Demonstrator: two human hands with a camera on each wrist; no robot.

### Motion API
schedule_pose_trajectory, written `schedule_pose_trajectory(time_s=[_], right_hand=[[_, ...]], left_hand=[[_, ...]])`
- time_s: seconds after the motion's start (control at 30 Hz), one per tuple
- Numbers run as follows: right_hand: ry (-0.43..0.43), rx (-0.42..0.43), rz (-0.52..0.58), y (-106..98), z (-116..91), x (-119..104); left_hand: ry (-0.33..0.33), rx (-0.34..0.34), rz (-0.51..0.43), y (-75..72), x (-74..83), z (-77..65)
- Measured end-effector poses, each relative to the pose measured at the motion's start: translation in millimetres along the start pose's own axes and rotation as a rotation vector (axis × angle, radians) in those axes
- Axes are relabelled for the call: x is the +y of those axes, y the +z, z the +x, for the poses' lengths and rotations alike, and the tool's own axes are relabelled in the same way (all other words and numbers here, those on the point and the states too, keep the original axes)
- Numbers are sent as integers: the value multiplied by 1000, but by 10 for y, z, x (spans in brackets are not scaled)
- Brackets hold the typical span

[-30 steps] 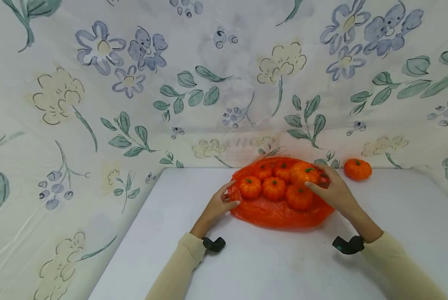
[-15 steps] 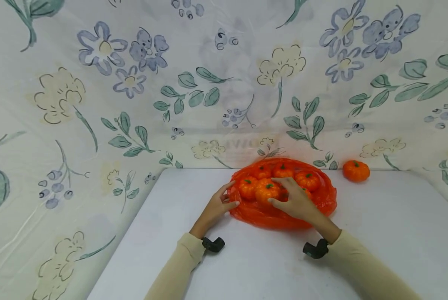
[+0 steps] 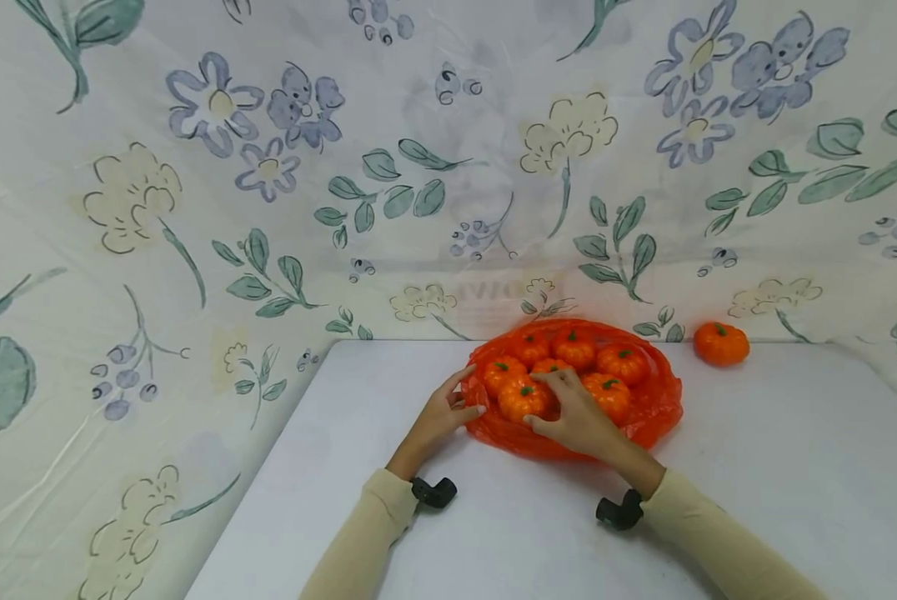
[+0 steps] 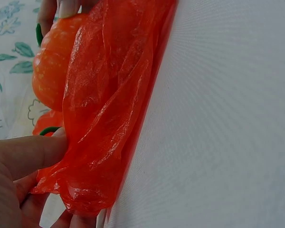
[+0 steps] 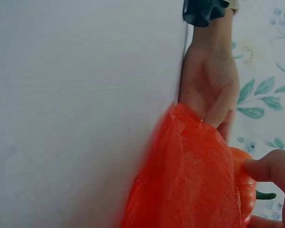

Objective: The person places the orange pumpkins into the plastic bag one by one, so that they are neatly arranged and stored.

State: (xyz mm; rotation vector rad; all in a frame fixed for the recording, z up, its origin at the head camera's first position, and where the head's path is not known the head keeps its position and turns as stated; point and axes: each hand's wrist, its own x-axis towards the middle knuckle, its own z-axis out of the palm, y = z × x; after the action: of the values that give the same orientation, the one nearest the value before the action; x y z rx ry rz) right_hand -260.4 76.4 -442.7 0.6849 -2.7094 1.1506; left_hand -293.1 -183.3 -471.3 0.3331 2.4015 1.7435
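A red plastic bag [image 3: 662, 404] lies spread on the table with several small orange toy pumpkins in its mouth. On its left side my left hand [image 3: 437, 417] holds the bag's edge, thumb on the inner side and fingers outside, as the left wrist view shows. Near the bag's front left, my right hand [image 3: 578, 417] grips one pumpkin [image 3: 521, 400] between thumb and fingers. That pumpkin [image 4: 50, 71] sits just above the bag's rim in the left wrist view. From the right wrist, the bag [image 5: 194, 171] hides much of the pumpkin [image 5: 244, 185].
A single pumpkin [image 3: 721, 344] stands outside the bag at the table's back right. Behind the white table [image 3: 538, 533] hangs a floral sheet [image 3: 486, 192]. Both wrists wear black cameras.
My right hand has carried a pumpkin from the bag's right side leftward and then toward the front left. My left hand has stayed at the bag's left edge.
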Motion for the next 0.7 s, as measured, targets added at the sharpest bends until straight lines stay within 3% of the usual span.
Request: schedule_pose_trajectory(time_s=[0.33, 0.7], right_hand=[[26, -34, -23, 35, -13, 36], [60, -89, -56, 38, -12, 31]], left_hand=[[41, 18, -14, 30, -9, -19], [30, 22, -15, 27, -24, -13]])
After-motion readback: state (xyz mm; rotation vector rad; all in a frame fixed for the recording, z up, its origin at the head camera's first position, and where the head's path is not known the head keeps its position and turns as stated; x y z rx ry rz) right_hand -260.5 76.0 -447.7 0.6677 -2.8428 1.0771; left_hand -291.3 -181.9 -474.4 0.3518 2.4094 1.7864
